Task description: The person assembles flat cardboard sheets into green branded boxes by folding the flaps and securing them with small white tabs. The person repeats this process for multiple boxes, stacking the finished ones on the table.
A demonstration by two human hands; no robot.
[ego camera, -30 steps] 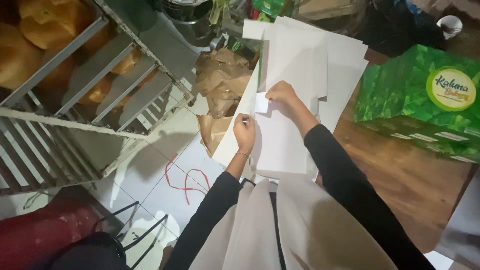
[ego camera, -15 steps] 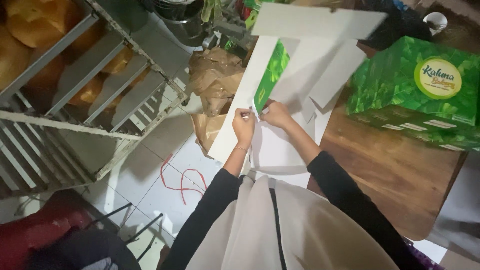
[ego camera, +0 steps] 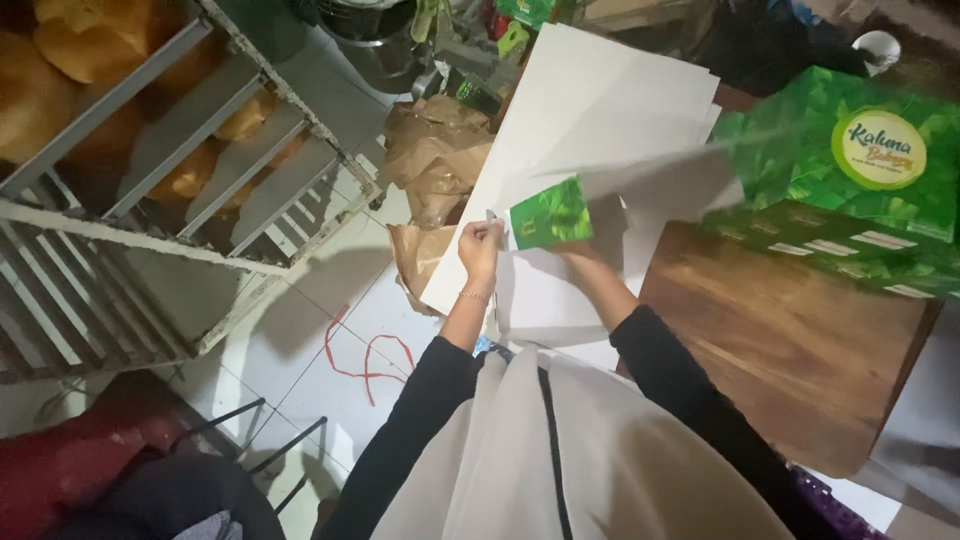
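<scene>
A flat cardboard box blank (ego camera: pixel 560 300), white inside and green with a leaf print outside, lies on a stack of white blanks (ego camera: pixel 600 110). My left hand (ego camera: pixel 480 245) pinches its left edge. My right hand (ego camera: pixel 583 255) is mostly hidden behind a raised green flap (ego camera: pixel 548 212) of the same blank and lifts a blurred white panel up to the right. Both sleeves are black.
Finished green leaf-print boxes (ego camera: pixel 850 170) stand stacked at the right on a brown wooden table (ego camera: pixel 780 330). A metal rack (ego camera: pixel 150 200) with bread loaves fills the left. Crumpled brown paper bags (ego camera: pixel 440 160) lie on the tiled floor (ego camera: pixel 330 300) beside the stack.
The blank lay flat and white a second ago. Since then its green side has been folded up, and my right hand now raises a panel. My left hand stayed on the edge.
</scene>
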